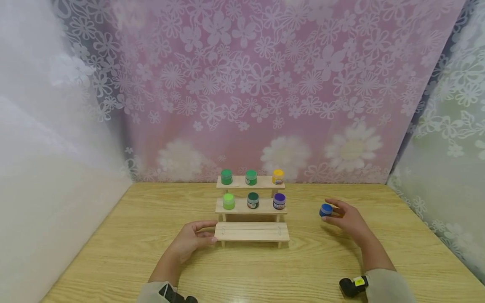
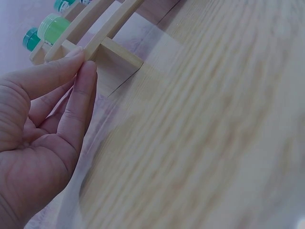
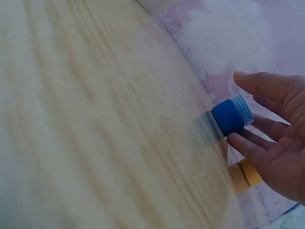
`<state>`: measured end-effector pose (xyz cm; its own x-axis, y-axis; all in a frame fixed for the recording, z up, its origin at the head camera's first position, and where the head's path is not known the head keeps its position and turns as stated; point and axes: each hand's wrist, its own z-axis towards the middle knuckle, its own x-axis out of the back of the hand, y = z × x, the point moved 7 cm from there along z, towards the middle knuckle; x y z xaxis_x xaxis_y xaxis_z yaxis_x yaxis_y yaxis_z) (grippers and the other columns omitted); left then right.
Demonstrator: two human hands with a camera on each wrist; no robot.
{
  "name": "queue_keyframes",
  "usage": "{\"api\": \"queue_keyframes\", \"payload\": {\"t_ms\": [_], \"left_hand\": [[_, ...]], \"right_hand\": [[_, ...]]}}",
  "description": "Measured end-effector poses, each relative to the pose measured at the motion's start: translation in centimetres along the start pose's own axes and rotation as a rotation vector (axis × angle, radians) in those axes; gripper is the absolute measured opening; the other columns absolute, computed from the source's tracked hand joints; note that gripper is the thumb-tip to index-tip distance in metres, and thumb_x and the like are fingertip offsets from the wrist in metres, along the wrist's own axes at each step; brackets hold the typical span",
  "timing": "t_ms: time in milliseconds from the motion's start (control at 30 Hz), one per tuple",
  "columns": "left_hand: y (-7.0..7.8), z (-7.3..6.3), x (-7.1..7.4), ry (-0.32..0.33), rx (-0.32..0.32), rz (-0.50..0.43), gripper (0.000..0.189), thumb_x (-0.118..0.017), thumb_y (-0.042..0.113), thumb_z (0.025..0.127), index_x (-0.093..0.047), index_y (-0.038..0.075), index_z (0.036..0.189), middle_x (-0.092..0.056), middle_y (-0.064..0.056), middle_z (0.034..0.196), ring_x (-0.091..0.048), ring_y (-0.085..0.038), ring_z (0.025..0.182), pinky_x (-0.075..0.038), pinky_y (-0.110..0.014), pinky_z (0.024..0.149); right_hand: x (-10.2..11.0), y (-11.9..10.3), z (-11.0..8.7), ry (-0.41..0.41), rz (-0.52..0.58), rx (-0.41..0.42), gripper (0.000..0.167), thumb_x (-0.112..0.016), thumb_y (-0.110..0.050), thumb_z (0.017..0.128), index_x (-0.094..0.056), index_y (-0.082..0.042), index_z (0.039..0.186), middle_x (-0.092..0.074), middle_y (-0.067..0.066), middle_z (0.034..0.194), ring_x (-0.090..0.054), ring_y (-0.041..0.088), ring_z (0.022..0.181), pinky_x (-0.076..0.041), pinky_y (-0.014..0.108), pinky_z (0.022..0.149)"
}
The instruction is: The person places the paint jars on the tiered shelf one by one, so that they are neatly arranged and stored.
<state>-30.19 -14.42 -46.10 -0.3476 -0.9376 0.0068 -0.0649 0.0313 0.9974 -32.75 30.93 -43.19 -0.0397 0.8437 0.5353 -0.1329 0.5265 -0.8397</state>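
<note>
A three-step wooden stand [image 1: 251, 232] sits mid-table. Its top step carries a green jar [image 1: 226, 176], a dark green jar [image 1: 251, 177] and a yellow jar [image 1: 278, 176]. The middle step carries light green [image 1: 228, 201], dark green [image 1: 252, 200] and purple [image 1: 279, 200] jars, and the lowest step is bare. My left hand [image 1: 209, 234] rests on the table with straight fingertips [image 2: 85, 67] against the left end of the lowest step [image 2: 102, 45]. Right of the stand, my right hand [image 1: 335, 211] pinches a small blue jar [image 1: 325, 210] between thumb and fingers [image 3: 245, 148], just above the table.
The wooden table [image 1: 265, 273] is closed in by a pink flowered curtain [image 1: 265, 84] behind and pale curtains on both sides. The table's front edge lies close to my forearms. A black wrist camera [image 1: 354, 286] sits on my right sleeve.
</note>
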Motion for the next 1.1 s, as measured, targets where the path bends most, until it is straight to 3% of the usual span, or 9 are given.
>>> {"api": "queue_keyframes", "payload": {"t_ms": [233, 533, 1100], "left_hand": [[0.0, 0.04, 0.11, -0.003, -0.008, -0.005, 0.061, -0.078, 0.004, 0.082, -0.053, -0.003, 0.137, -0.064, -0.017, 0.117, -0.067, -0.024, 0.097, -0.056, -0.036, 0.082], [-0.29, 0.15, 0.15, 0.007, 0.002, -0.01, 0.062, -0.079, 0.004, 0.08, -0.054, -0.002, 0.136, -0.066, -0.017, 0.112, -0.067, -0.024, 0.097, -0.056, -0.034, 0.081], [-0.07, 0.01, 0.0, -0.003, -0.007, -0.009, 0.061, -0.078, 0.002, 0.082, -0.053, -0.004, 0.137, -0.064, -0.018, 0.117, -0.067, -0.024, 0.096, -0.056, -0.034, 0.081]], "right_hand": [[-0.23, 0.58, 0.68, -0.021, -0.019, -0.003, 0.074, -0.071, -0.023, 0.092, -0.032, 0.003, 0.15, -0.038, 0.03, 0.146, -0.044, 0.047, 0.128, -0.05, 0.047, 0.094], [-0.26, 0.5, 0.83, -0.001, -0.064, -0.007, 0.057, -0.064, -0.013, 0.096, -0.041, 0.005, 0.144, -0.045, 0.031, 0.139, -0.048, 0.047, 0.123, -0.05, 0.05, 0.093], [-0.02, 0.39, 0.69, 0.046, -0.102, -0.037, 0.051, -0.066, -0.017, 0.095, -0.049, 0.004, 0.139, -0.054, 0.03, 0.13, -0.052, 0.045, 0.118, -0.052, 0.048, 0.087]]}}
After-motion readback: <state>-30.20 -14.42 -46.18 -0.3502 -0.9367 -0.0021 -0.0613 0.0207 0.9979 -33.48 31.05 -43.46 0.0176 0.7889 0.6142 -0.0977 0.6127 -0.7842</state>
